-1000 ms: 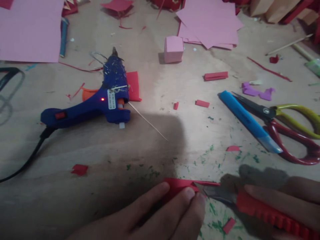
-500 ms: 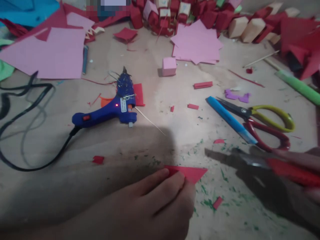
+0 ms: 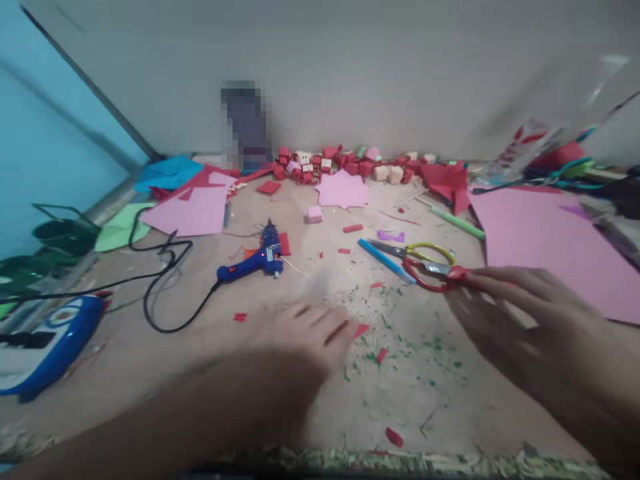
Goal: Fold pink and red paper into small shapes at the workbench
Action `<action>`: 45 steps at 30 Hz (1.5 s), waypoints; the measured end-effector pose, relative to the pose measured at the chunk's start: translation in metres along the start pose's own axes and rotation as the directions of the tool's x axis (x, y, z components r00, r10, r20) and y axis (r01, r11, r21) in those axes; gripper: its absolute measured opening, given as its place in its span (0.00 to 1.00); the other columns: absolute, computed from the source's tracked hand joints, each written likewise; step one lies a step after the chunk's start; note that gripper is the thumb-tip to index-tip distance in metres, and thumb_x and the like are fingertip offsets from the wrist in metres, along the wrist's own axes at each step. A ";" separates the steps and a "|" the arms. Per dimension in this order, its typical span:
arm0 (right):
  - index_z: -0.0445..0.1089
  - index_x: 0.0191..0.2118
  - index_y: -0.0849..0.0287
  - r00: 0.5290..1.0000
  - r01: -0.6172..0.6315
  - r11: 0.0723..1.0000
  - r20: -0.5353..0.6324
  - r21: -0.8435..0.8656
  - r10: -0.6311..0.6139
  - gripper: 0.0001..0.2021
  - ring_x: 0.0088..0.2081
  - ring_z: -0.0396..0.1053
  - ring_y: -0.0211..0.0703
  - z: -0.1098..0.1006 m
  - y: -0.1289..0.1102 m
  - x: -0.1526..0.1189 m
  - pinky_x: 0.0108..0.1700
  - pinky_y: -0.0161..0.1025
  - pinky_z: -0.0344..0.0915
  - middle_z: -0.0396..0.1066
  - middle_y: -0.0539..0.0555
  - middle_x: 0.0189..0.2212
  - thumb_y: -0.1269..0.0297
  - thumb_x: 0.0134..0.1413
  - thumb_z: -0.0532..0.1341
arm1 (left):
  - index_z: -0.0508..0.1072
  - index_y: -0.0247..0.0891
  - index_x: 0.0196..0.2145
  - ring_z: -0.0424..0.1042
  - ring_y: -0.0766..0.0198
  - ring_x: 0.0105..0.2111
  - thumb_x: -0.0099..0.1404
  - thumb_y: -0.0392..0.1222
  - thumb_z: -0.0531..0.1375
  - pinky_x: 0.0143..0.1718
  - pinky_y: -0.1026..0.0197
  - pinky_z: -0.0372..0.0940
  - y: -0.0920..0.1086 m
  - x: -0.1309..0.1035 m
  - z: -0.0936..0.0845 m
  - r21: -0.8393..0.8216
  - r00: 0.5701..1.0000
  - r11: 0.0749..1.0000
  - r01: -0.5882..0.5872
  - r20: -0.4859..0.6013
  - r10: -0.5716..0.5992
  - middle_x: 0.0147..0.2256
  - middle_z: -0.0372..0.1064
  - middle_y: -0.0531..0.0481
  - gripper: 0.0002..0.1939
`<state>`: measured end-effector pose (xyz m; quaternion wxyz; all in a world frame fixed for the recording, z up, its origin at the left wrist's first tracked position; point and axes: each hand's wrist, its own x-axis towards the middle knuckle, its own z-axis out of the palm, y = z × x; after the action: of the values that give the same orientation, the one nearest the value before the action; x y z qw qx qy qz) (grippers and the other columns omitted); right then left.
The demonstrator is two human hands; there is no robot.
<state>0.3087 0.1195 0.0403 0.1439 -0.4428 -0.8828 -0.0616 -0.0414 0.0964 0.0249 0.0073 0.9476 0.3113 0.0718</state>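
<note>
A wooden surface [image 3: 360,420] is flecked with green bits in front, and at its right side a large pink sheet [image 3: 540,240] is laid. In front of that sheet the right hand [image 3: 530,300] is held, closed around a handle; the left hand [image 3: 315,330] is set down near the middle, fingers bent and blurred, and whether anything is pinched cannot be told. A blue glue gun [image 3: 255,261], its red light lit, is laid on the left. Right of centre, scissors [image 3: 403,253] with one yellow and one red loop are laid. By the right hand a red-handled knife [image 3: 456,273] is gripped; its blade is seen across the red loop, but contact cannot be judged. A blue pen [image 3: 386,262] is placed along the scissors. Red paper [image 3: 361,330] is mostly covered by the left hand, a corner being shown at the right of its fingers.
</note>
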 end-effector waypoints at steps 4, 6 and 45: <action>0.73 0.54 0.53 0.974 0.171 0.979 0.130 0.111 -0.185 0.14 0.51 0.72 0.54 -0.008 -0.032 0.005 0.52 0.53 0.66 0.77 0.59 0.49 0.62 0.71 0.55 | 0.76 0.35 0.47 0.70 0.50 0.47 0.73 0.42 0.55 0.49 0.48 0.66 -0.008 0.007 0.001 -0.155 0.971 0.962 0.224 0.117 -0.207 0.46 0.71 0.40 0.12; 0.75 0.49 0.52 0.981 0.150 0.968 0.091 0.201 -0.170 0.12 0.46 0.73 0.51 0.001 -0.046 0.007 0.49 0.50 0.67 0.77 0.56 0.46 0.65 0.70 0.54 | 0.75 0.37 0.46 0.69 0.51 0.47 0.73 0.43 0.56 0.49 0.50 0.65 -0.010 0.011 -0.003 -0.295 0.957 0.912 0.285 0.144 -0.252 0.46 0.69 0.42 0.11; 0.67 0.23 0.58 0.908 -0.337 0.082 0.301 0.938 0.292 0.19 0.24 0.62 0.39 0.086 -0.082 0.122 0.28 0.36 0.58 0.64 0.48 0.20 0.48 0.51 0.67 | 0.76 0.32 0.33 0.61 0.69 0.20 0.57 0.57 0.68 0.25 0.64 0.57 -0.050 0.047 0.022 -0.985 0.676 0.012 0.172 0.109 -0.729 0.21 0.66 0.53 0.22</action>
<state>0.1569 0.1841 -0.0019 0.3884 -0.4229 -0.5964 0.5608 -0.0306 0.1653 0.0059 0.5451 0.5148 0.4834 0.4519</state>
